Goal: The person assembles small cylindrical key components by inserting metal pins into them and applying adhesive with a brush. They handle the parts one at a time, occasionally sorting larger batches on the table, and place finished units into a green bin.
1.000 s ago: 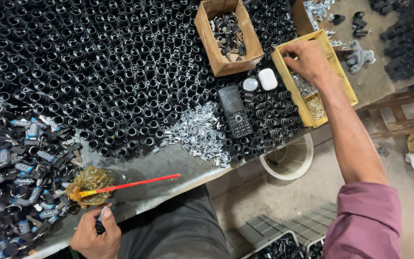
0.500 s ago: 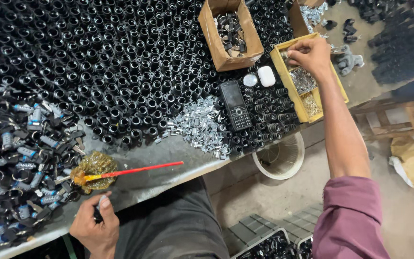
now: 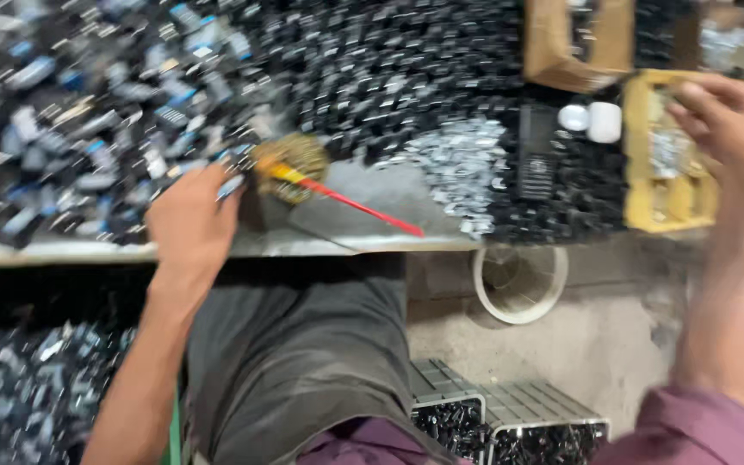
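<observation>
your left hand (image 3: pixel 189 215) sits at the surface (image 3: pixel 372 226) edge, fingers blurred, grip can't tell, beside the red-handled brush (image 3: pixel 303 168). right hand (image 3: pixel 725 129) hovers over the yellow tray (image 3: pixel 647 202), fingers curled, can't tell if pinching.

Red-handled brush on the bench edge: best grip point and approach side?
Take the red-handled brush by its thin red handle, near the middle, coming from above. The handle lies flat on a bare stretch of bench, pointing toward the edge, so fingers can pinch across it. The bristle end sits close to the left hand and the heap of black parts.
</observation>
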Tool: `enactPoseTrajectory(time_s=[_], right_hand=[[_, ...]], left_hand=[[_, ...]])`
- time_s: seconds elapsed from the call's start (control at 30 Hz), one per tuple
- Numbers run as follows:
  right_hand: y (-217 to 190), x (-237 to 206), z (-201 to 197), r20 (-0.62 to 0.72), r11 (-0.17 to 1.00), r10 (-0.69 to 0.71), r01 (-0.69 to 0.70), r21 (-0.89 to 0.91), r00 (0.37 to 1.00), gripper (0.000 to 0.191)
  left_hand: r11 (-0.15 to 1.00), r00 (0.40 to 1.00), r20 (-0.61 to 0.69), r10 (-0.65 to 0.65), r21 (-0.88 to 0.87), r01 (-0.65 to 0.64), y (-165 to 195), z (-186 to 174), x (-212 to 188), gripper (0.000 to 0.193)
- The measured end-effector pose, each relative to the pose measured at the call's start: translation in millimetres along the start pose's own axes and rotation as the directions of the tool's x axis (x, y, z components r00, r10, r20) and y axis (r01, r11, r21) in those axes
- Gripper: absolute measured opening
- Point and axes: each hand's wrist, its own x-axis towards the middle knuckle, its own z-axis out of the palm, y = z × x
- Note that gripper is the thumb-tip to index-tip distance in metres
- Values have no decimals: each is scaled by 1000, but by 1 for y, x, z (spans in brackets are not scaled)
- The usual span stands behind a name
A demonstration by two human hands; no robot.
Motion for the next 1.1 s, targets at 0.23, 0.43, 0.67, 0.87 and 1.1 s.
enactPoseTrajectory(time_s=[0.23,0.43,0.67,0.87,1.1], right_hand=[[-14,-45,54,151,967,-8,-31,255,988,5],[-44,-112,144,231,988,107,-130,85,967,14],[-27,-155,277,480,975,159,-215,64,863,19],[-18,-189,389,585,949,76,-238,205,808,17],[-40,-215,431,498,990,-17,-57,132,867,18]], left_hand=[[990,997,-69,-19,-141,10,12,-19,10,16],[816,939,244,-244,-471,335,19,-53,-35,18],[528,846,504,-173,-678,512,16,-58,-72,32],[521,912,407,-59,-766,376,18,-56,-90,35],[314,713,637,-293,-640,701,3,-67,-108,36]])
